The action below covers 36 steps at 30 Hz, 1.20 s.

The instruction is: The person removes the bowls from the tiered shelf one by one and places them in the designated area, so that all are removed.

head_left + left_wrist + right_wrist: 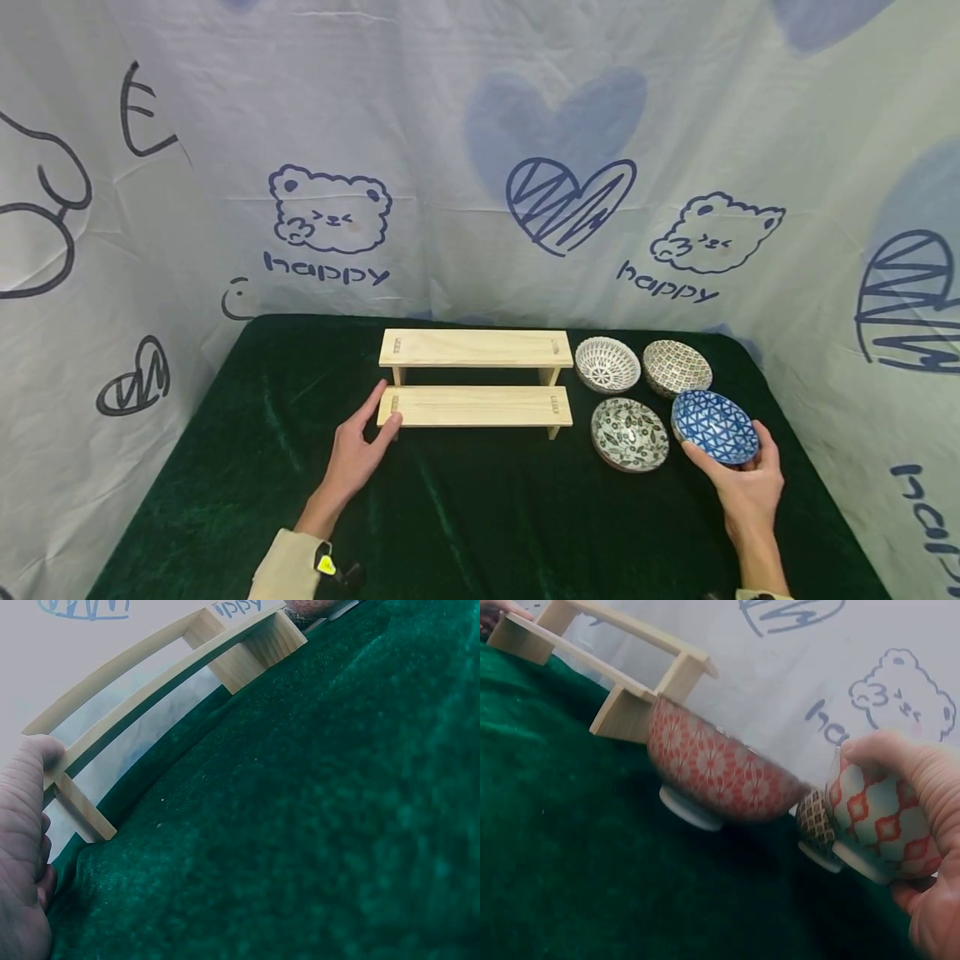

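At its left end, my left hand (356, 454) grips the lower board of a two-step wooden stand (474, 407), thumb at the front edge and a finger at the back. My right hand (752, 492) holds a blue-patterned bowl (716, 427) by its rim and side. In the right wrist view, this bowl's outside (881, 817) is pale with red diamond shapes; whether its foot touches the cloth is unclear. Left of it sits a bowl with a dark floral inside (630, 434) and a red flowered outside (720, 766).
A white bowl with dark marks (607, 365) and a brown-patterned bowl (677, 367) stand behind, right of the wooden stand. Dark green cloth (525, 517) covers the table. A printed white curtain (450, 125) hangs around the back and sides.
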Motion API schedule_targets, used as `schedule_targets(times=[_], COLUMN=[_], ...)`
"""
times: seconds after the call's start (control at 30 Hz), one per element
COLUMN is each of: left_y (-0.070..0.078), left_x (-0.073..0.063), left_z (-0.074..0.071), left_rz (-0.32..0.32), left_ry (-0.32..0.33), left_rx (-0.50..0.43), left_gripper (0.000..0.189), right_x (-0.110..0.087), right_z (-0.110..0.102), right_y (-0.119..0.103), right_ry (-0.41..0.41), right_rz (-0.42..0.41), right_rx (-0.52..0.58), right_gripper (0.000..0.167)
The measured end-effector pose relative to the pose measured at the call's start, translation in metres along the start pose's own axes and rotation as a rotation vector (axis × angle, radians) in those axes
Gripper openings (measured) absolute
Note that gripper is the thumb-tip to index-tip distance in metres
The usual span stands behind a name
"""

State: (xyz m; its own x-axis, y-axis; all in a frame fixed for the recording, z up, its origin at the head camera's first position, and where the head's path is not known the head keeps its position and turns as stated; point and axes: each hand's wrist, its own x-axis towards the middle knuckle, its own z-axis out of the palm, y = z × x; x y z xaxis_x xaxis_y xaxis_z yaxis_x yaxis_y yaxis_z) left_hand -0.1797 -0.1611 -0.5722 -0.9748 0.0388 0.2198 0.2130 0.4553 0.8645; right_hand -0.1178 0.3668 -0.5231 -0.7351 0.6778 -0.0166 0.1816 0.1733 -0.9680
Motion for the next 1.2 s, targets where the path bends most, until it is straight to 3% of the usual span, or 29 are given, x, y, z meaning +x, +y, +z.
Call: schedule_targets(times=[0.13, 0.7, 0.8, 1.03, 1.13, 1.2], left_y=[0.001, -0.002, -0.001, 0.0, 0.003, 0.005], left_x=[-0.001, -0.002, 0.0, -0.001, -0.003, -0.002], left_z=[-0.001, 0.001, 0.001, 0.001, -0.001, -0.002], left_rz=[0.003, 0.007, 0.017, 0.011, 0.015, 0.043], left_ry=[0.003, 0.012, 0.015, 0.004, -0.005, -0.004], left_rx=[-0.002, -0.002, -0.007, 0.014, 0.098, 0.182], left_gripper=[0.069, 0.069, 0.068, 0.069, 0.072, 0.074], right_x=[0.003, 0.009, 0.01, 0.007, 0.005, 0.003], right_z=[0.001, 0.006, 0.004, -0.003, -0.005, -0.006], right_y=[0.01, 0.032, 0.03, 0.019, 0.015, 0.012], right_ry=[0.006, -0.003, -0.031, -0.173, -0.184, -0.16], right_rz=[0.018, 0.03, 0.043, 0.06, 0.014, -0.08], right_rx=[-0.046, -0.026, -0.081, -0.326, -0.367, -0.394], right_gripper=[0.113, 0.115, 0.117, 0.128, 0.128, 0.123])
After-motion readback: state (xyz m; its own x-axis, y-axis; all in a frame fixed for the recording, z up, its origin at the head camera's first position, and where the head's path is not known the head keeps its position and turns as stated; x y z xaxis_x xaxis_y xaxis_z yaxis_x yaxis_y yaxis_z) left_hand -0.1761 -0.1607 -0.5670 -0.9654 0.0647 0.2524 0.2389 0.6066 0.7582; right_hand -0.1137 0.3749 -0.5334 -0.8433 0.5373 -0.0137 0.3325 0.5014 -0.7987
